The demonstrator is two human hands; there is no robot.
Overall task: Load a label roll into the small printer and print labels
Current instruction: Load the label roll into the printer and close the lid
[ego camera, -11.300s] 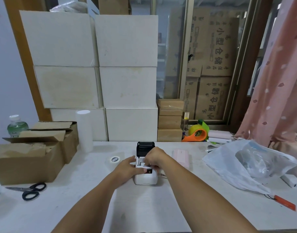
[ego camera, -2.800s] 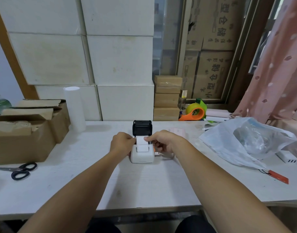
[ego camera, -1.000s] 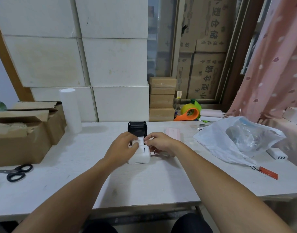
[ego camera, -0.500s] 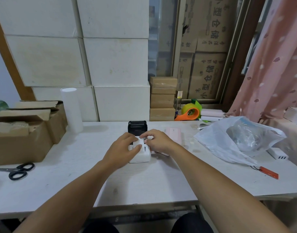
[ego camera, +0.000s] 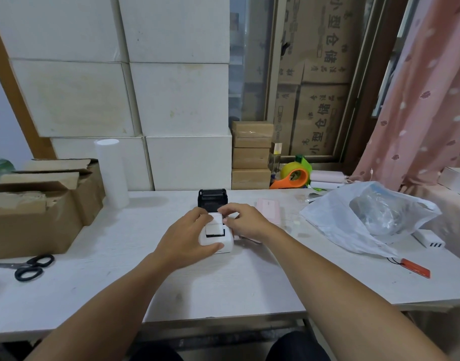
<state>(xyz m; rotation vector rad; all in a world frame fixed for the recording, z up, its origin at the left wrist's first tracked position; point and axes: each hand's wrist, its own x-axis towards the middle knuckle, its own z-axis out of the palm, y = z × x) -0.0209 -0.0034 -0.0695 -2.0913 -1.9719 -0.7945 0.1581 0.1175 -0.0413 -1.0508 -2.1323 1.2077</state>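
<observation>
small white plastic label printer point(ego camera: 218, 242) mid-table, black lid point(ego camera: 212, 200) up | left hand point(ego camera: 187, 238) curled around printer body | right hand point(ego camera: 245, 223) fingertips pinching white label strip point(ego camera: 215, 223) over the bay | risk: strip skews or slackens, likely jamming at lid closure

Looks like a small stockroom or packing corner: white cartons point(ego camera: 155, 82) stacked behind the white table point(ego camera: 223, 282), printed cardboard boxes point(ego camera: 320, 74) right of them, tape dispenser point(ego camera: 294, 175) just below those.
</observation>
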